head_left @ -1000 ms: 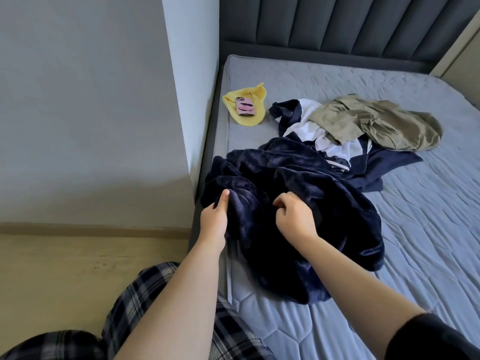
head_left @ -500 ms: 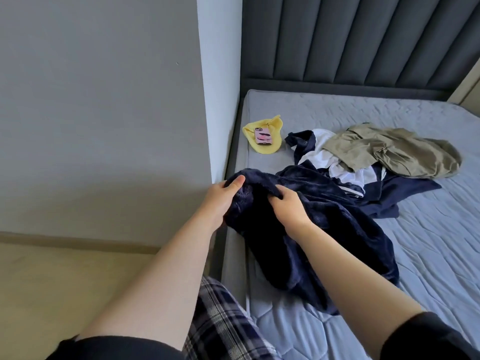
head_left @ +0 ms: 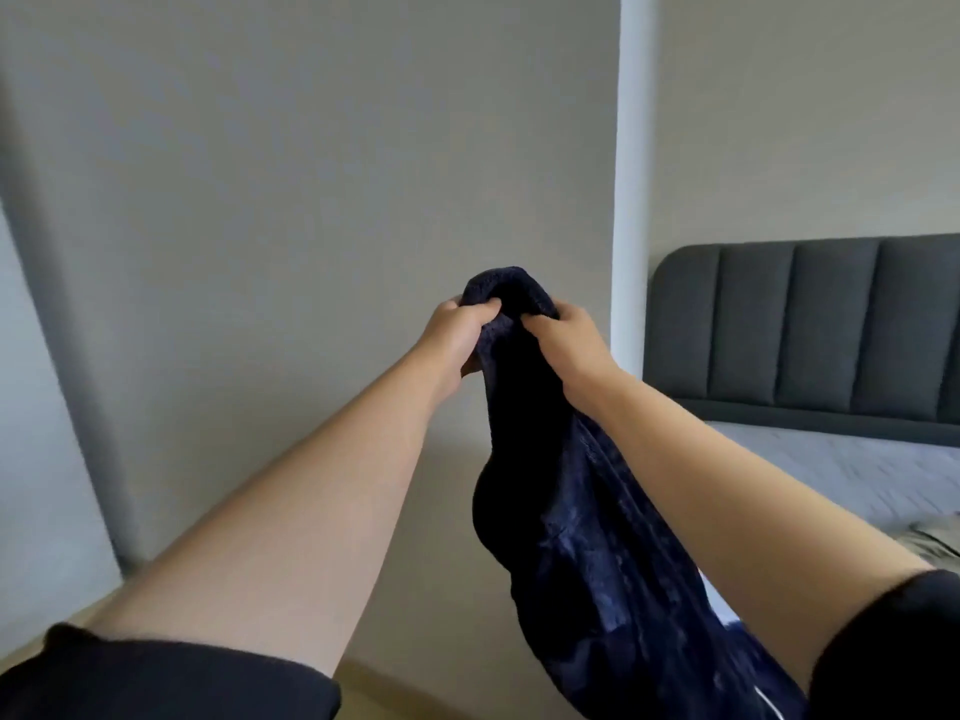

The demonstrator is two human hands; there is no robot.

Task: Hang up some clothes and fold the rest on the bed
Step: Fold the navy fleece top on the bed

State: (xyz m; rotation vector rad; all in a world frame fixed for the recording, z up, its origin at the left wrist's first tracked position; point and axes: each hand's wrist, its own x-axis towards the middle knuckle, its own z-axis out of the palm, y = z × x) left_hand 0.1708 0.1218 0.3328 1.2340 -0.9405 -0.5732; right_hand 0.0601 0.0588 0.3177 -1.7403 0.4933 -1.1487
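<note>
Fingers (head_left: 483, 307): yours are curled on both sides and clamped onto one bunched top edge of the navy fleece garment (head_left: 597, 537); neither grip is slack.
Left hand (head_left: 451, 336): holds the bunch from the left with the thumb on top, just above the centre of the frame.
Right hand (head_left: 563, 345): holds the same bunch from the right, close beside the other hand, with only a small hump of fleece showing between them.
Garment position: held in the air at frame centre, in front of the grey wall (head_left: 311, 174) and left of the white corner post (head_left: 630, 174). Its lower end runs out of the bottom edge, so you cannot tell whether it trails on the bed (head_left: 831, 459).
Long axis: from your fingers it runs downward and to the lower right, hanging between your forearms and alongside the right one.
Key relation: both grips sit at almost the same spot, so the cloth hangs as a thick rope, not a flat sheet. All the rest of it lies below the fingers and back towards you.
Next move (judgement): work the hands apart along that top edge to find a collar or shoulders before you choose hanger or fold.
Nearer arm: your right, so it is better placed to gather the hanging length.
Risk (judgement): plush this bulky may drag out of a narrow pinch.
Elsewhere: olive cloth (head_left: 930, 543) at the right edge on the bed; padded headboard (head_left: 810, 324) at middle right.
</note>
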